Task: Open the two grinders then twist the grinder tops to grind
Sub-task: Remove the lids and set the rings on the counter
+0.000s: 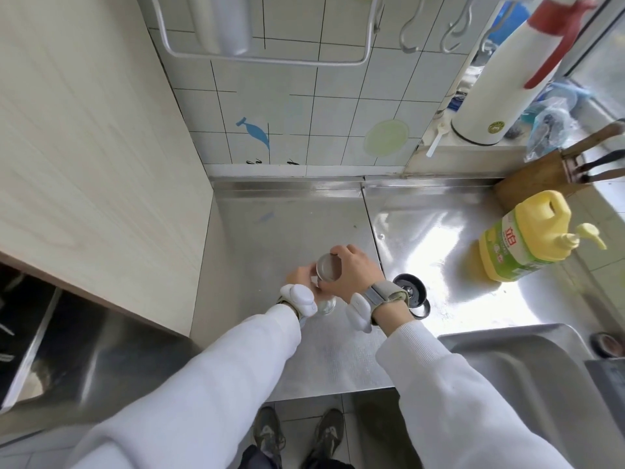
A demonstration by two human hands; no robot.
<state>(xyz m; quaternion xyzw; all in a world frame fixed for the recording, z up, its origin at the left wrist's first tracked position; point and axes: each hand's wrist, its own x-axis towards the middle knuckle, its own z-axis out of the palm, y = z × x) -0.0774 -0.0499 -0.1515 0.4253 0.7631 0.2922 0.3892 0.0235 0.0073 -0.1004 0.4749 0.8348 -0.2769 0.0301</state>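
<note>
White sleeves reach in from 6 o'clock, with a pair of dark shoes on the tiled floor between them. Each wrist carries a strapped white device. Just beyond, both hands meet over the steel counter near its front edge. The left hand has its fingers curled round the side of the first grinder, which stands upright on the counter with its clear glass base showing below the wrists. The right hand sits on the grinder's round top, fingers wrapped over the rim and pinching it from above.

At 3 o'clock of that grinder, close beside the right wrist and partly hidden by it, stands the second grinder, dark-topped and untouched by either hand. A sink lies at 4 o'clock. Farther off at 2 o'clock are a yellow pump bottle, then a wooden knife block, and beyond them a white flask with a red handle. At 12 o'clock rises the tiled wall, bearing a wire rack.
</note>
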